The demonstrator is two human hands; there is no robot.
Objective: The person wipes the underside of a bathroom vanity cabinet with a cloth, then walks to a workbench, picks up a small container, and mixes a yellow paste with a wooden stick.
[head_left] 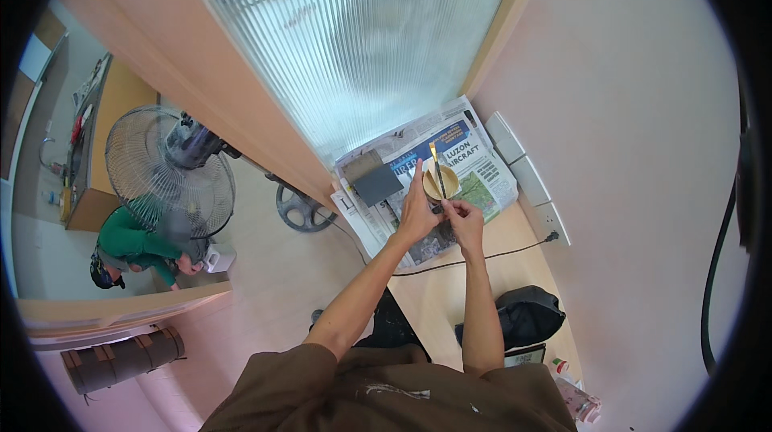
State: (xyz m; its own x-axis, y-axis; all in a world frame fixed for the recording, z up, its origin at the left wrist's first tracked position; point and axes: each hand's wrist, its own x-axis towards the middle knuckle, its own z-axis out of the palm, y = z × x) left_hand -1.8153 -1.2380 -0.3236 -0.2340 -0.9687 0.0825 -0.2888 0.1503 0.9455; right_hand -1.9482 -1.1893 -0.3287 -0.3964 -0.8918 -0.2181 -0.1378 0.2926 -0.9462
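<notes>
My left hand (416,213) is closed around the side of a small round cup (449,183) with a pale yellow inside. A slim paintbrush (438,168) with a dark handle and a tan tip lies across the cup's mouth, tip pointing away from me. My right hand (466,224) pinches the handle's near end. Beneath both hands are spread newspapers (490,183) on a light wooden surface. Left of the cup lies a dark grey square sheet (378,185), perhaps sandpaper, beside a brownish piece (361,163).
A ribbed glass panel (362,46) rises behind the newspapers. A black cord (450,266) runs to a wall socket (549,223). Near my right forearm sits a black pouch (531,315). At left stand a fan (169,170) and a person in green (133,239) by a white jug (217,258).
</notes>
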